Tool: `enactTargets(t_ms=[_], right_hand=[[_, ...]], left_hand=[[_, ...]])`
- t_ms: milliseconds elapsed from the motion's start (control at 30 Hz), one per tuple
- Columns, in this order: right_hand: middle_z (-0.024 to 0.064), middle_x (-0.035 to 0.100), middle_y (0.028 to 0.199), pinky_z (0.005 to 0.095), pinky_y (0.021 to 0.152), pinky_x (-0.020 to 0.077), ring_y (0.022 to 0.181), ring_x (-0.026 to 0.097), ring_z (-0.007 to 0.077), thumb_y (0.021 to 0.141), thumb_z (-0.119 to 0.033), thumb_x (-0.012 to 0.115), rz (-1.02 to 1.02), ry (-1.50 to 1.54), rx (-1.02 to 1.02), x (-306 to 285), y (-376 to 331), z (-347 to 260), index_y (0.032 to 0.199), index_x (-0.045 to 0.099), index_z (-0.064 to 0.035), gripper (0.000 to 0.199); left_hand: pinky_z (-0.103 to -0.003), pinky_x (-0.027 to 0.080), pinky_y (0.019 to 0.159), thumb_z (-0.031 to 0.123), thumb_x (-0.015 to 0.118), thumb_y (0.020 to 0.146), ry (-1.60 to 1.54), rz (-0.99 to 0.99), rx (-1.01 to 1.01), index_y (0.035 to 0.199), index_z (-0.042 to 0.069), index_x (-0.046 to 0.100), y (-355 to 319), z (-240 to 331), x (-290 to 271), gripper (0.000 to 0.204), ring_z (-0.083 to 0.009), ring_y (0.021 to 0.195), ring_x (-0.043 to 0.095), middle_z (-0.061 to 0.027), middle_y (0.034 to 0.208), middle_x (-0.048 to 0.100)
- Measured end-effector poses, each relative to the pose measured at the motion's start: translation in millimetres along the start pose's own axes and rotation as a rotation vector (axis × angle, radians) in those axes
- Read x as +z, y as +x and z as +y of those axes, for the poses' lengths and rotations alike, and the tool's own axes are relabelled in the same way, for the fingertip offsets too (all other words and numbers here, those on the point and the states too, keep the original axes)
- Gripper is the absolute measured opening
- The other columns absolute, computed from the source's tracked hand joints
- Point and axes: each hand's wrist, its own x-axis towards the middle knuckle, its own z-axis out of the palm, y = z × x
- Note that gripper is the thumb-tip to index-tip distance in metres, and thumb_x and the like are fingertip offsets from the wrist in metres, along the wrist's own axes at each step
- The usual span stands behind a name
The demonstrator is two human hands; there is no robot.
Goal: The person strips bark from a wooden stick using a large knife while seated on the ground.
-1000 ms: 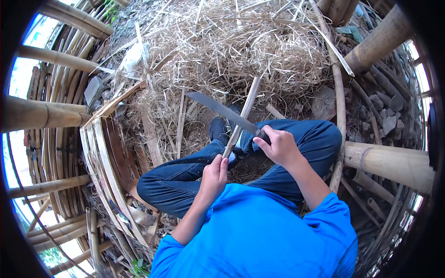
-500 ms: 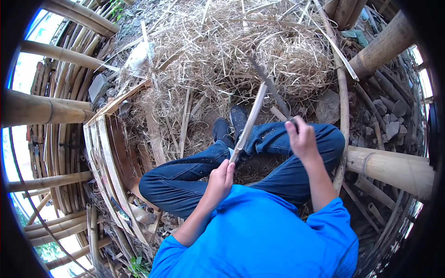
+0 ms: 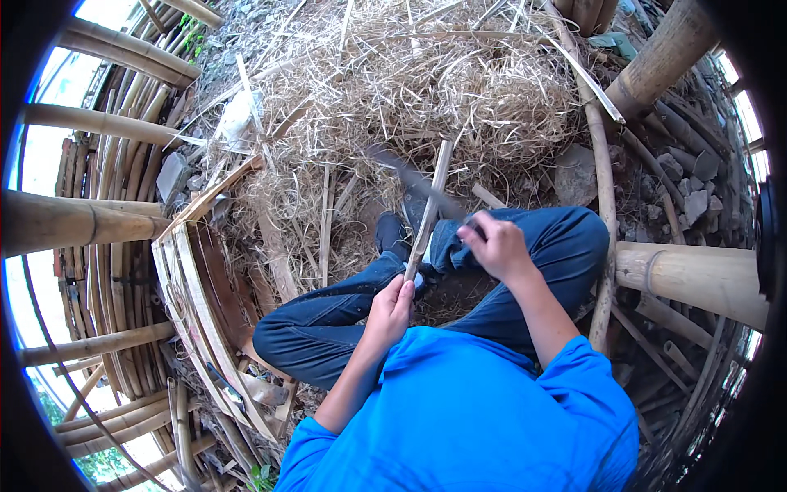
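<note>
2 hands are gripping things at the centre of the frame. The left hand (image 3: 392, 302) is closing its fingers fully around the lower end of a bamboo strip (image 3: 429, 208), which is rising from the fist and leaning slightly to the right, its upper end pointing into the straw at upper centre. The right hand (image 3: 494, 244) is wrapping shut around the handle of a knife (image 3: 414, 182); the blade is blurring, reaching up and to the left from the fist and crossing the strip about halfway up its length. Whether the edge is touching the strip or passing just beside it, I cannot tell.

Both forearms are coming out of blue sleeves (image 3: 459, 418) at the lower centre, and the hands are hovering over legs in dark blue jeans (image 3: 328, 320), bent at the knees, with dark shoes (image 3: 392, 234) just beyond the left hand.

Further out, a big heap of straw and shavings (image 3: 426, 82) is filling the upper middle of the frame. 1 stack of flat bamboo slats (image 3: 193, 287) is lying at the left, near the left knee. Thick bamboo poles (image 3: 78, 221) are crossing the left edge, and another thick pole (image 3: 697, 275) is lying at the right, just beside the right knee. Grey stones (image 3: 684, 176) are sitting in the upper right, beside 1 more pole (image 3: 656, 53) slanting toward the corner.
</note>
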Motion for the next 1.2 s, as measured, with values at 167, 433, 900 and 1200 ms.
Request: enactTargets(t_ms=[167,433,900,1200], right_hand=[[0.0197,0.063,0.068,0.0435,0.058,0.0482,0.068,0.065,0.0383,0.093,-0.041,0.058,0.094,0.026,0.297,-39.7,12.1,38.4,0.093,0.061,-0.0021,0.039],[0.0099,0.063,0.078,0.0312,0.065,0.0476,0.07,0.059,0.0148,0.091,-0.021,0.061,0.247,0.536,0.365,0.0,-14.8,49.1,0.101,0.051,0.0018,0.027],[-0.0003,0.054,0.071,0.0188,0.048,0.0386,0.055,0.048,0.0034,0.1,-0.02,0.049,0.056,0.984,0.211,-12.3,-5.7,-8.3,0.113,0.055,-0.0015,0.023],[0.0024,0.057,0.07,0.0198,0.042,0.038,0.048,0.047,0.0035,0.1,-0.02,0.052,-0.149,0.643,0.163,-64.4,0.6,-16.2,0.113,0.052,0.0003,0.024]], left_hand=[[-0.022,0.032,0.047,0.027,0.044,0.104,0.092,-0.021,0.08,0.086,0.007,0.05,-7.4,-25.9,-10.4,0.027,-0.0038,0.056,0.04,0.0052,0.066,0.042],[-0.021,0.02,0.044,0.043,0.038,0.103,-0.431,-0.262,-0.296,0.08,0.012,0.044,11.4,-3.8,-17.6,0.039,-0.0035,0.049,0.026,0.009,0.061,0.03],[-0.021,0.021,0.044,0.042,0.037,0.104,-0.329,-0.268,-0.255,0.078,0.015,0.041,18.0,-1.6,-2.9,0.037,-0.0025,0.051,0.027,0.0092,0.061,0.029],[-0.037,0.036,0.05,0.027,0.039,0.104,0.281,0.073,0.18,0.09,-0.002,0.052,-3.7,10.0,-1.1,0.034,-0.0185,0.052,0.042,-0.0116,0.061,0.046]])
